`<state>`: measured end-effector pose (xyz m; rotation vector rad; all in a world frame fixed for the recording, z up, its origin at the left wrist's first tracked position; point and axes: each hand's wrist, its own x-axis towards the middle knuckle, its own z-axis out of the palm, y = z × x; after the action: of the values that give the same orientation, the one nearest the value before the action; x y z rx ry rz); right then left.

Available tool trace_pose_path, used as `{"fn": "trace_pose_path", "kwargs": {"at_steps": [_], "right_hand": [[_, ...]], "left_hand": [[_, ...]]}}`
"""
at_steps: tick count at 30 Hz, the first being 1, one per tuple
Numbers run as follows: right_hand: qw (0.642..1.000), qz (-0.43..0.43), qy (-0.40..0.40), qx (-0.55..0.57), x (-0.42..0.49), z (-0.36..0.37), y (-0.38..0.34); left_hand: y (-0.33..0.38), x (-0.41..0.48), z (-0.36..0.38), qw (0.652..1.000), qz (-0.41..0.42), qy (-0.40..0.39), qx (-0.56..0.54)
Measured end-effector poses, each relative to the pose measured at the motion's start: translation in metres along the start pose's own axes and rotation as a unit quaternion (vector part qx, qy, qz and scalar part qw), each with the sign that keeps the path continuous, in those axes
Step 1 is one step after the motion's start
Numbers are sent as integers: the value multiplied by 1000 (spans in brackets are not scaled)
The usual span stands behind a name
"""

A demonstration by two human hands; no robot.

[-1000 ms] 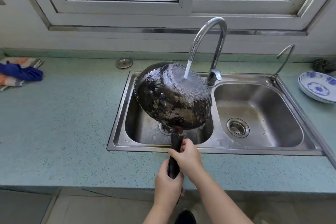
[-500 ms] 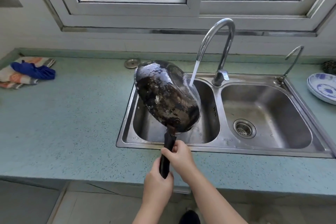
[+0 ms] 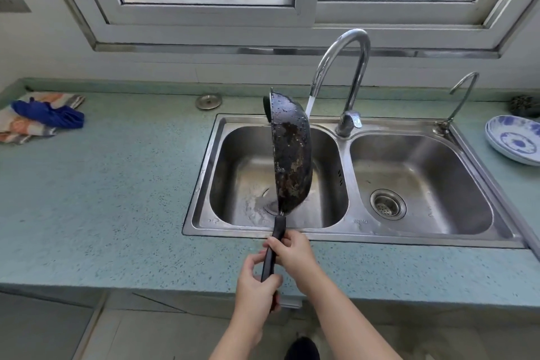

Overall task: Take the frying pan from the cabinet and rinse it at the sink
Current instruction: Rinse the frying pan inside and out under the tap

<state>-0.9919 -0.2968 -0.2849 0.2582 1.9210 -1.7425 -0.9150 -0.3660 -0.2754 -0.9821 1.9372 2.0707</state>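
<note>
A blue-green speckled bench [image 3: 102,199] runs under a window, and a steel double sink [image 3: 347,238] is set into its right half, reaching from near the back edge almost to the front edge. A tall curved tap [image 3: 349,67] stands at the sink's back rim between the two bowls, and a thin stream of water falls from its spout. The frying pan [image 3: 290,152] is held over the left bowl, turned up on edge so that its dark, wet, blotched underside faces right; the water drops just beside that side. Its black handle [image 3: 274,245] points down over the bench's front edge. The right hand [image 3: 293,253] has its fingers clenched around the upper handle, and the left hand [image 3: 255,286] grips the lower end. A blue-patterned plate [image 3: 514,140] sits at the right edge, a blue cloth [image 3: 49,115] on striped cloths at the back left corner, and a small metal sink plug [image 3: 208,101] near the back edge.
</note>
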Motion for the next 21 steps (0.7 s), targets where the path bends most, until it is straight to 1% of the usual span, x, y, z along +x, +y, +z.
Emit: {"fn": "trace_pose_path", "kwargs": {"at_steps": [6, 9, 12, 16, 21], "right_hand": [[1000, -8, 3, 6, -4, -7, -3], [1000, -4, -2, 11, -7, -11, -5], [1000, 21, -11, 21, -6, -14, 0], [998, 47, 0, 45, -1, -11, 12], [996, 67, 20, 57, 2, -5, 19]], "left_hand": [[4, -5, 3, 998, -13, -19, -60], [4, -7, 5, 998, -4, -18, -60], [1, -6, 8, 999, 18, 0, -28], [-7, 0, 14, 997, 51, 37, 46], [-8, 0, 13, 990, 57, 56, 113]]}}
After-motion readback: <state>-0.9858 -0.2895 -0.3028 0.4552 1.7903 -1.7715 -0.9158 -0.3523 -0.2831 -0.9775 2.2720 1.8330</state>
